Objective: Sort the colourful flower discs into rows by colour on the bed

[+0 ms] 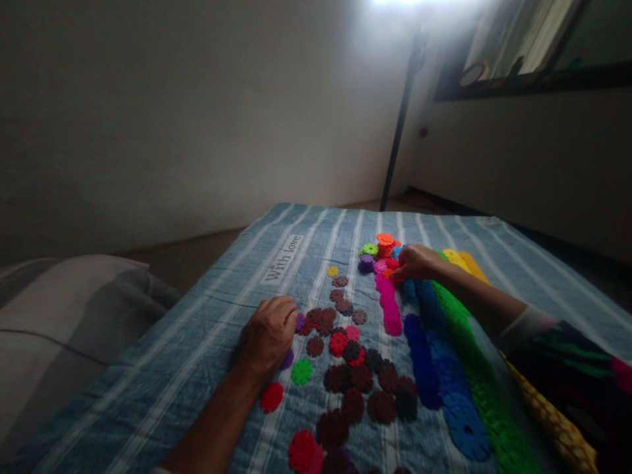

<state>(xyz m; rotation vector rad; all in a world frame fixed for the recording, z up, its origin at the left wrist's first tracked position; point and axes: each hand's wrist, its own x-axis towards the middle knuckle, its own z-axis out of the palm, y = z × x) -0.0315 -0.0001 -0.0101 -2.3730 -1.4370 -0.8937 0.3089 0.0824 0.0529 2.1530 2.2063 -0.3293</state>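
Observation:
My left hand [269, 332] rests on the striped blue cloth with its fingers curled, and a purple disc [300, 322] shows at its fingertips. My right hand [419, 262] reaches to the far pile, its fingers pinched at an orange disc [388, 274]; whether it grips that disc is unclear. Pink discs [390, 306] lie in an overlapping row just below that hand. Beside them run rows of dark blue discs [422, 362], lighter blue discs [464, 421], and green discs [474, 368]. Loose brown discs [360, 377] are scattered between the hands, with red discs [271, 397] and a green disc [301, 372].
The cloth-covered surface [237, 263] carries a "With love" print. Yellow discs [557, 418] form a row under my right arm. A dark stand [397, 131] rises behind the far edge, below a bright lamp. Pale fabric [74, 316] lies at the left.

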